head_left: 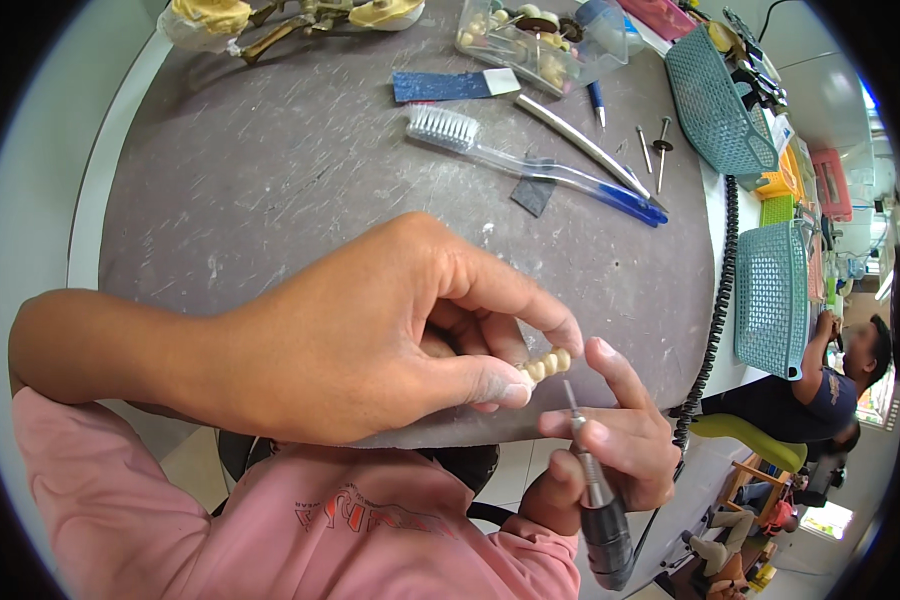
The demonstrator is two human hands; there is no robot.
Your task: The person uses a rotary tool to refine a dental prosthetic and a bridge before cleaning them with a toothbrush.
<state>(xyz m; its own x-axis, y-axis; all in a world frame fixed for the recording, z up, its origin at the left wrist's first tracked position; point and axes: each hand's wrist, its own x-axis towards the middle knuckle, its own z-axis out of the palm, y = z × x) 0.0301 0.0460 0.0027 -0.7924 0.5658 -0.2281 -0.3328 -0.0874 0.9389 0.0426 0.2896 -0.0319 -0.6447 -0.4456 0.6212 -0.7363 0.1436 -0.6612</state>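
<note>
Between the thumb and fingers of my left hand (370, 330) sits a dental bridge (547, 366), a short row of cream-coloured teeth. My right hand (625, 430) grips a dental handpiece (602, 510) with a dark body and a metal nose. Its thin bur (570, 392) points up close beneath the teeth; whether the two touch I cannot tell. The right index finger is raised beside the bridge. Both hands are over the near edge of the grey work surface (270, 200).
Beyond my hands lie a toothbrush (530, 165), a metal-and-blue tool (590, 145), a blue strip (440, 86) and small burs (661, 150). A clear box (530, 45) of small parts stands behind. Blue baskets (770, 300) and a coiled cord (727, 260) line the right; another person sits beyond.
</note>
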